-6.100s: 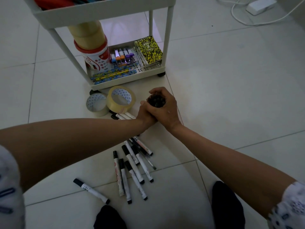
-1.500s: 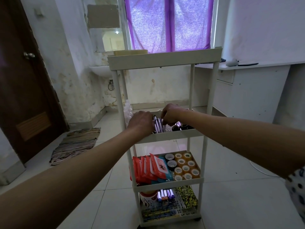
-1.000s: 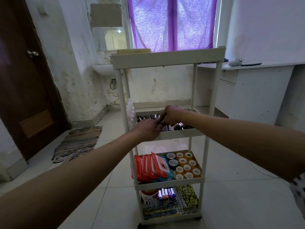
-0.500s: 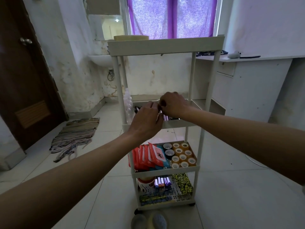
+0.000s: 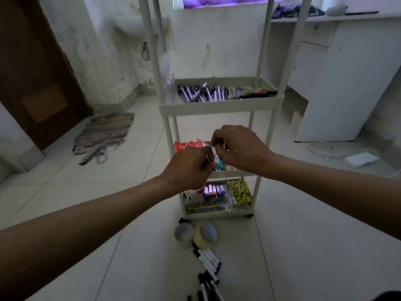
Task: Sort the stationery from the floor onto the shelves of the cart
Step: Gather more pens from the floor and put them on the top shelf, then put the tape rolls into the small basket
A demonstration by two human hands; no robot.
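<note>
Stationery awaiting sorting lies on the floor at lower centre of the frame: a loose cluster of black-capped white markers (image 5: 208,270) running down to the bottom edge, and just above them two tape rolls (image 5: 196,233) lying side by side, close to the foot of the cart (image 5: 219,108); none of these is on a shelf yet.

Cart at centre frame, tiered; the shelf at upper centre holds a heap of pens (image 5: 202,93) and some darker items at its right end, too blurred to identify; the middle shelf shows red packets (image 5: 186,145), largely hidden behind the hands; the bottom shelf holds a yellow-and-black patterned notebook (image 5: 239,190), a row of purple-capped markers (image 5: 213,189), pencils along its front, and a red-and-white container partly hidden behind the left wrist.

Left hand (image 5: 188,167) and right hand (image 5: 238,148) are held together in front of the middle shelf, fingers curled and fingertips meeting at a small pale object; whether they actually pinch it, and what it is, cannot be told.

Judgement: the sort is well advanced, three shelves visibly stocked; the markers and both tape rolls remain outstanding.
</note>
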